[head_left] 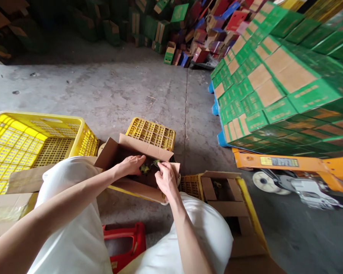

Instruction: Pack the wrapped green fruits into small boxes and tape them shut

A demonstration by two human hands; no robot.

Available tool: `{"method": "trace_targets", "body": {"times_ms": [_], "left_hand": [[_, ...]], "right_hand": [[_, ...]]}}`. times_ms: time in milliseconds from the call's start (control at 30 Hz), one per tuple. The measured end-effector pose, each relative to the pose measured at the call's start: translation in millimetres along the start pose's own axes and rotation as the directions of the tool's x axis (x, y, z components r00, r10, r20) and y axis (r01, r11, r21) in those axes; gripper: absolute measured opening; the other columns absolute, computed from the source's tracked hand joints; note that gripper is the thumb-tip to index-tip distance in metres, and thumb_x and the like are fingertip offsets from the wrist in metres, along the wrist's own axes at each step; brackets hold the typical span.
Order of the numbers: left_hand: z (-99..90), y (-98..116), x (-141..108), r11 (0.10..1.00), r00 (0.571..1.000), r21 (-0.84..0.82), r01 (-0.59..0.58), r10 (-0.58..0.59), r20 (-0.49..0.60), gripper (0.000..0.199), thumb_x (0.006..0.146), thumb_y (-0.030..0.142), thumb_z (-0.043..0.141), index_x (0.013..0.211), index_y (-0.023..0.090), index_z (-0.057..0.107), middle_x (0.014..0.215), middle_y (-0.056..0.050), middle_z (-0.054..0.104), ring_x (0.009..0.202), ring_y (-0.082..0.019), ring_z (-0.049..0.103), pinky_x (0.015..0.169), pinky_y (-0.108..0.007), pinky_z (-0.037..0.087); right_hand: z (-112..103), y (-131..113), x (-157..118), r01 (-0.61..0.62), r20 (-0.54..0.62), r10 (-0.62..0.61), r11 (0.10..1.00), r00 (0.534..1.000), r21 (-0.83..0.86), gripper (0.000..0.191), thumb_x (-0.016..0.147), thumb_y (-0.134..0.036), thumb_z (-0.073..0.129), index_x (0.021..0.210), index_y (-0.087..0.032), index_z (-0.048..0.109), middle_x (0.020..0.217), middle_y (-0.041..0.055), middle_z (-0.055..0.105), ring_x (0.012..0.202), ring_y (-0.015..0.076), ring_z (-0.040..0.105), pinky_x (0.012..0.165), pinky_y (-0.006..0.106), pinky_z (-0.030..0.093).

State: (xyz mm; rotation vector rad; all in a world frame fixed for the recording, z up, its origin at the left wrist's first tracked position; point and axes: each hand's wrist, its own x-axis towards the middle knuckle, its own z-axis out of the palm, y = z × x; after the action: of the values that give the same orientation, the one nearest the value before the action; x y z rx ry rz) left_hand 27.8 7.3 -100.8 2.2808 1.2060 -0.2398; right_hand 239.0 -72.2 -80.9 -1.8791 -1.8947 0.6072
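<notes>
An open cardboard box (147, 187) sits between my knees, over a yellow crate whose edge shows beneath it. My left hand (133, 164) reaches into the box, fingers curved against a small yellow-green item (144, 168) with dark parts. Its exact kind is too small and dark to tell. From the right side, my right hand (166, 177) comes in with thumb and fingers pinched together near a dark green piece (155, 163). What lies between those fingertips is hidden. Deep shadow covers the rest of the box's inside.
Left stands a large yellow crate (81, 133); an upturned yellow basket (151, 131) lies beyond the box. Open cartons (221, 207) are by my right knee, a red plastic stool (125, 243) below. An orange pallet jack (277, 161) and stacked green cartons (274, 87) stand right.
</notes>
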Motion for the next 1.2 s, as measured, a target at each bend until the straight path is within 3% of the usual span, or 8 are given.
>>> {"method": "trace_targets", "body": {"times_ms": [200, 433, 533, 667, 800, 900, 1000, 1200], "left_hand": [[-18.7, -10.9, -8.1, 0.975, 0.987, -0.187, -0.117, 0.093, -0.130, 0.054, 0.073, 0.022, 0.089, 0.121, 0.021, 0.064, 0.122, -0.010, 0.074, 0.112, -0.031, 0.075, 0.093, -0.035, 0.059], [-21.3, -9.0, -7.6, 0.844, 0.878, -0.355, -0.402, 0.245, -0.411, 0.044, 0.080, 0.019, 0.084, 0.118, 0.019, 0.064, 0.115, -0.010, 0.071, 0.107, -0.028, 0.070, 0.098, -0.039, 0.060], [-25.2, -6.4, -9.8, 0.738, 0.856, -0.488, -0.466, 0.236, -0.460, 0.066, 0.078, 0.024, 0.088, 0.139, 0.019, 0.061, 0.130, -0.013, 0.071, 0.118, -0.030, 0.069, 0.108, -0.043, 0.057], [-36.9, -2.4, -19.3, 0.527, 0.919, -0.754, -0.391, 0.178, -0.352, 0.105, 0.073, 0.033, 0.096, 0.165, 0.021, 0.046, 0.157, -0.016, 0.061, 0.144, -0.036, 0.059, 0.120, -0.045, 0.049], [-47.2, 2.1, -29.0, 0.323, 0.983, -0.929, -0.181, 0.044, -0.177, 0.079, 0.086, 0.047, 0.088, 0.157, 0.026, 0.061, 0.158, -0.012, 0.063, 0.149, -0.035, 0.057, 0.115, -0.044, 0.054], [-48.6, 3.3, -30.2, 0.170, 0.996, -0.982, -0.087, -0.002, -0.088, 0.058, 0.095, 0.060, 0.077, 0.140, 0.023, 0.075, 0.145, -0.013, 0.073, 0.139, -0.035, 0.065, 0.098, -0.040, 0.062], [-46.0, 2.8, -26.7, 0.001, 0.999, -0.999, -0.037, -0.036, -0.037, 0.060, 0.083, 0.058, 0.090, 0.128, 0.019, 0.080, 0.125, -0.012, 0.080, 0.118, -0.030, 0.074, 0.087, -0.034, 0.062], [-45.3, 3.6, -21.4, -0.123, 0.995, -0.989, -0.076, -0.079, -0.066, 0.066, 0.066, 0.039, 0.106, 0.122, 0.015, 0.079, 0.108, -0.009, 0.083, 0.092, -0.021, 0.077, 0.083, -0.031, 0.058]], "right_hand": [[-6.0, -10.2, -1.5, -0.064, 0.186, 0.072, 0.997, 0.980, -0.049, 0.035, 0.105, -0.020, 0.054, 0.129, -0.014, 0.079, 0.126, 0.0193, 0.080, 0.119, 0.0329, 0.077, 0.110, 0.045, 0.058], [-19.8, -22.6, 9.3, -0.186, 0.238, 0.099, 0.908, 0.966, 0.376, 0.049, 0.102, -0.049, 0.067, 0.144, -0.023, 0.070, 0.134, 0.0124, 0.080, 0.125, 0.0318, 0.076, 0.110, 0.046, 0.059], [-20.8, -22.8, 12.8, -0.176, 0.190, 0.091, 0.847, 0.978, 0.501, 0.048, 0.094, -0.048, 0.075, 0.135, -0.024, 0.074, 0.128, 0.0106, 0.082, 0.119, 0.0308, 0.077, 0.105, 0.045, 0.061], [-21.7, -20.2, 17.1, -0.132, 0.094, 0.096, 0.824, 0.991, 0.551, 0.048, 0.084, -0.043, 0.084, 0.128, -0.024, 0.075, 0.120, 0.0081, 0.083, 0.111, 0.0295, 0.078, 0.102, 0.045, 0.061], [-26.6, -23.0, 18.7, -0.072, 0.034, 0.064, 0.814, 0.997, 0.576, 0.047, 0.081, -0.036, 0.084, 0.126, -0.027, 0.074, 0.121, 0.0052, 0.082, 0.110, 0.0275, 0.077, 0.103, 0.043, 0.059], [-27.7, -25.6, 18.3, -0.065, 0.035, 0.055, 0.810, 0.998, 0.583, 0.046, 0.081, -0.032, 0.080, 0.126, -0.027, 0.073, 0.122, 0.0050, 0.080, 0.110, 0.0265, 0.076, 0.104, 0.043, 0.059], [-25.1, -24.4, 18.4, -0.024, 0.015, 0.018, 0.797, 1.000, 0.603, 0.046, 0.084, -0.028, 0.075, 0.130, -0.026, 0.070, 0.134, 0.0072, 0.076, 0.124, 0.0271, 0.073, 0.113, 0.044, 0.055], [-27.1, -22.2, 18.6, -0.019, 0.024, 0.004, 0.735, 1.000, 0.677, 0.069, 0.088, -0.025, 0.065, 0.156, -0.028, 0.056, 0.168, 0.0085, 0.056, 0.154, 0.0264, 0.054, 0.128, 0.046, 0.045]]}}
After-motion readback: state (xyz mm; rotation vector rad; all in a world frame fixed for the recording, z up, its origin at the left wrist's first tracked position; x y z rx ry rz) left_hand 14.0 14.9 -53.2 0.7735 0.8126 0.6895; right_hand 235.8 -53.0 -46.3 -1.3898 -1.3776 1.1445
